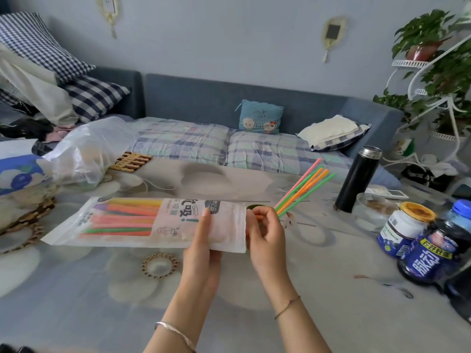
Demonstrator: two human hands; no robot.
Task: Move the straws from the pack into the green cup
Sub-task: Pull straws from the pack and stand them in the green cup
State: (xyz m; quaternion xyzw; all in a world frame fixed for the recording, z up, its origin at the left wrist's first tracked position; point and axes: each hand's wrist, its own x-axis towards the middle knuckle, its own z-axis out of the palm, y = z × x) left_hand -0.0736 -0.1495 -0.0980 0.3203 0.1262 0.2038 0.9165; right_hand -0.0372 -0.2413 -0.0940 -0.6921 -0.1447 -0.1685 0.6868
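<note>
Left of centre, the pack (142,222) stretches left to right over the bench (102,289), mouth pointing right. The left hand (204,248) grips that end. At the mouth, the right hand (265,230) pinches what looks like an orange straw (258,217). The green cup (251,207) sits just behind, mostly hidden, its standing straws (305,184) leaning toward the upper right.

Blue sofa (254,103) against pale wall (229,34), plant stand (433,80).
</note>
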